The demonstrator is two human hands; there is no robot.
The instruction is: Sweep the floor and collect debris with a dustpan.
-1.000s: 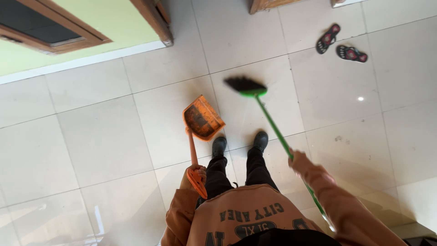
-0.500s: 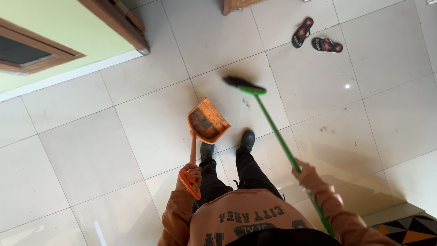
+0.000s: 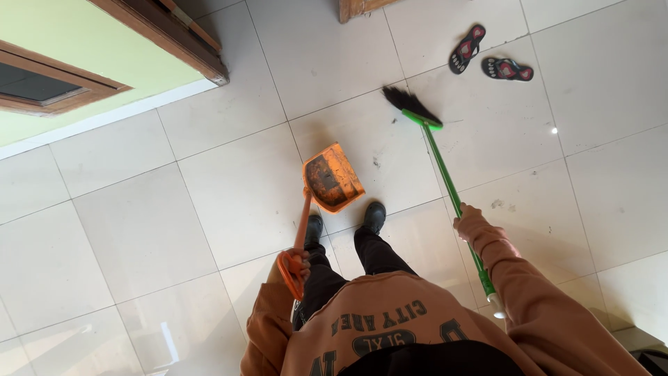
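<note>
My left hand (image 3: 298,263) grips the looped end of an orange long-handled dustpan (image 3: 332,178), whose dirty scoop rests on the pale tiled floor (image 3: 209,181) just ahead of my black shoes (image 3: 374,216). My right hand (image 3: 467,221) is closed around the green stick of a broom (image 3: 445,182). Its black bristles (image 3: 407,104) reach out to the right of the dustpan, apart from it. Small dark specks lie on the tile between bristles and scoop.
A pair of dark flip-flops (image 3: 490,58) lies at the upper right. A green wall with a brown wooden frame (image 3: 163,35) fills the upper left, a white skirting below it. Another wooden post (image 3: 356,8) stands at the top centre.
The broom head has swung away from the dustpan, up and to the right. My right hand has risen along the stick. The dustpan has shifted slightly right.
</note>
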